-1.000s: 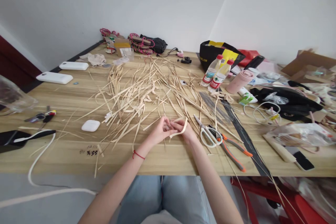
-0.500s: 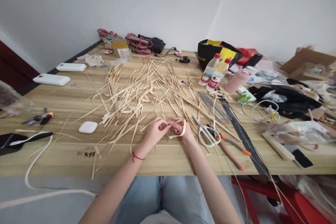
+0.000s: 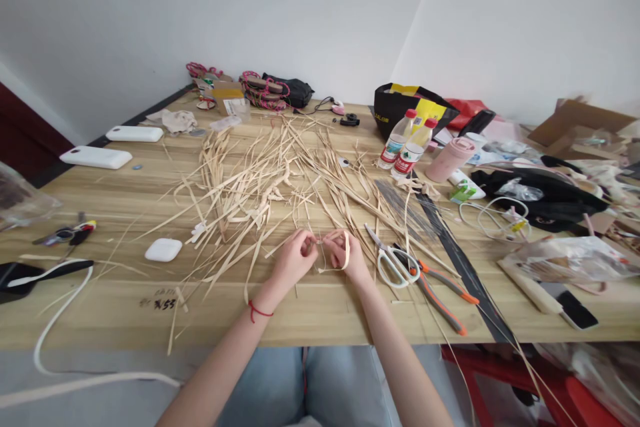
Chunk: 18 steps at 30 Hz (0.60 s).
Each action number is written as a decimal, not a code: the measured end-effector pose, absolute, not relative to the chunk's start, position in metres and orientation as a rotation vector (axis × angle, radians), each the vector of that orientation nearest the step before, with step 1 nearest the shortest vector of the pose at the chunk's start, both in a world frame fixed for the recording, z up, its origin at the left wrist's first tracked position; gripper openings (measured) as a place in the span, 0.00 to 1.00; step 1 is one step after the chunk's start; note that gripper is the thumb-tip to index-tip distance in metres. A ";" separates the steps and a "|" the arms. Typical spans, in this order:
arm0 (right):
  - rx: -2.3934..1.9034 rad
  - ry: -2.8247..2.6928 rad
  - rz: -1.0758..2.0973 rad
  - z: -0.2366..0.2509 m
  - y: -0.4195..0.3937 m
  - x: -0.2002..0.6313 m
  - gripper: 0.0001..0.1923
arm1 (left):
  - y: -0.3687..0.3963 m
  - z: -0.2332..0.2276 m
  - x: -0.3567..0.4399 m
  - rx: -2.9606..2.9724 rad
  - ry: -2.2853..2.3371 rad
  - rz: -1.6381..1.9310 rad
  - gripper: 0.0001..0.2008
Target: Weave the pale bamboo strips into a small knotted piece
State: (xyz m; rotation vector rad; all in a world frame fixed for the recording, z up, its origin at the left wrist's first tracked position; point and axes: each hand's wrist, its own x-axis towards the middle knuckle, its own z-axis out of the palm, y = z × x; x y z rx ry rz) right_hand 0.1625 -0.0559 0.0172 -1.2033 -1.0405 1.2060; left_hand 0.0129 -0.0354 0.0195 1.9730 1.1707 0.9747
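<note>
My left hand (image 3: 293, 258) and my right hand (image 3: 346, 255) are close together just above the wooden table (image 3: 320, 307), near its front edge. Both pinch a pale straw strip (image 3: 334, 260) that curls into a loop between them and round my right fingers. A red string circles my left wrist. Behind the hands a wide pile of loose straw strips (image 3: 270, 180) spreads over the middle of the table. White-handled scissors (image 3: 393, 260) lie just right of my right hand.
Orange-handled pliers (image 3: 443, 287) and a long black strip (image 3: 465, 267) lie to the right. Two water bottles (image 3: 406, 147), a pink cup (image 3: 449, 159), a black bag (image 3: 410, 107) and clutter fill the right side. A white earbud case (image 3: 163, 249), power banks (image 3: 95, 157) and cables lie left.
The strip's free end, which stuck up beside my right hand, has been bent down into a tighter loop. Both hands stay together at the same spot; the view has shifted slightly.
</note>
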 end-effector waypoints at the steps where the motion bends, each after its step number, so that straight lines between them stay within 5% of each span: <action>1: -1.222 -1.048 1.176 0.017 -0.056 0.162 0.17 | -0.036 0.019 0.013 1.950 1.173 0.975 0.07; 5: -1.299 -1.035 0.992 0.014 -0.056 0.163 0.15 | -0.038 0.020 0.014 1.812 1.186 1.054 0.12; 10: -1.386 -1.015 0.751 0.011 -0.058 0.163 0.12 | -0.040 0.021 0.015 1.784 1.157 1.078 0.06; 18: -1.242 -0.785 1.158 0.015 -0.056 0.148 0.17 | -0.039 0.020 0.016 1.761 1.126 1.071 0.03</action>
